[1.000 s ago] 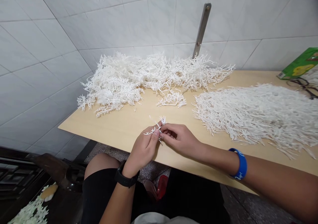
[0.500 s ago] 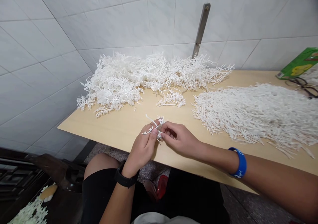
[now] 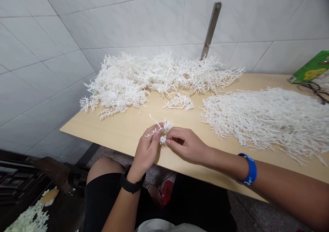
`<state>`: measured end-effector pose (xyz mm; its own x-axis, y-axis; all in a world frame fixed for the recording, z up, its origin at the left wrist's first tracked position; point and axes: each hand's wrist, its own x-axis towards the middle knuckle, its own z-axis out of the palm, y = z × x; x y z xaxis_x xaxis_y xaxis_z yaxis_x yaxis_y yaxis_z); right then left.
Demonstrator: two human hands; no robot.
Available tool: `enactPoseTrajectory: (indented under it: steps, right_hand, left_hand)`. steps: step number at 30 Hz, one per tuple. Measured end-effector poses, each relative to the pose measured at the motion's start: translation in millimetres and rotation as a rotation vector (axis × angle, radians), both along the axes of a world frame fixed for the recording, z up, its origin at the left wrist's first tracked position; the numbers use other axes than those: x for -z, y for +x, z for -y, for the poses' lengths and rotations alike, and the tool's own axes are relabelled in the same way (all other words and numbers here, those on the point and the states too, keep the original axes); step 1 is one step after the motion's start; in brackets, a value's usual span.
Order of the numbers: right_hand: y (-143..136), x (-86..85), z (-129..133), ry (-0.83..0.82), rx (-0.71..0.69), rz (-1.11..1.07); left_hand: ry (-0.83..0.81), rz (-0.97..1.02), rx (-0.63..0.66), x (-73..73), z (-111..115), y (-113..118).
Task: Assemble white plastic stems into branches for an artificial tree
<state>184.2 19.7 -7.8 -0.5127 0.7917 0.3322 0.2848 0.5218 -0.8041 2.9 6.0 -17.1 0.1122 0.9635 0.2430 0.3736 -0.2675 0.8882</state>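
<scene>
Over the front part of the table, my left hand (image 3: 147, 149) pinches a white, branched plastic-looking sprig (image 3: 166, 125) between thumb and fingers. Thin twigs of it stick out to the left above the thumb, and a bushy tuft points up and right. My right hand (image 3: 190, 145) is closed at the sprig's right side, thumb and forefinger pinched together at its fine tips. What exactly lies between those fingertips is too small to see. Beyond the hands lies a small loose clump of the same white sprigs (image 3: 179, 102).
A large heap of white branched sprigs (image 3: 144, 74) lies along the tiled wall. To the right spreads a pile of thin white pieces (image 3: 267, 117). A green box (image 3: 309, 67) and dark-framed glasses (image 3: 312, 86) sit at the far right of the wooden table (image 3: 102, 131).
My right hand has shifted slightly down along the sprig, its fingers drawn closer together. My left hand still holds the sprig, turned a little. The view has moved slightly.
</scene>
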Motion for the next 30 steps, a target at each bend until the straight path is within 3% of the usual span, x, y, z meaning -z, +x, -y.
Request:
enactPoseTrajectory:
  steps: [8, 13, 15, 18, 23, 26, 30]
  right_hand:
    - [-1.5, -1.1, -1.8, 0.06, -0.069, 0.012]
    - [0.0, 1.0, 6.0, 0.178, -0.143, 0.104]
    - [1.6, 1.6, 8.3, 0.244, -0.17, 0.162]
    - [5.9, 2.3, 3.4, 0.289, -0.038, 0.247]
    - [16.4, 4.5, -14.2, 0.22, 0.261, 0.349]
    - [18.5, 4.5, -15.5, 0.2, 0.306, 0.346]
    - [13.8, 2.3, -7.0, 0.207, 0.215, 0.202]
  left_hand:
    - [-0.029, -0.015, 0.039, -7.0, -0.7, 3.7]
    - [-0.095, -0.003, -0.233, -6.0, -7.1, -2.1]
    - [-0.111, -0.02, -0.217, -6.1, -7.8, -2.6]
    - [-0.135, -0.033, -0.107, -7.1, -5.5, -0.8]
    - [-0.167, 0.146, -0.224, -3.9, -4.2, -3.5]
    - [-0.145, 0.168, -0.205, -3.1, -4.8, -5.0]
    - [-0.104, 0.144, -0.024, -6.4, -2.0, -2.7]
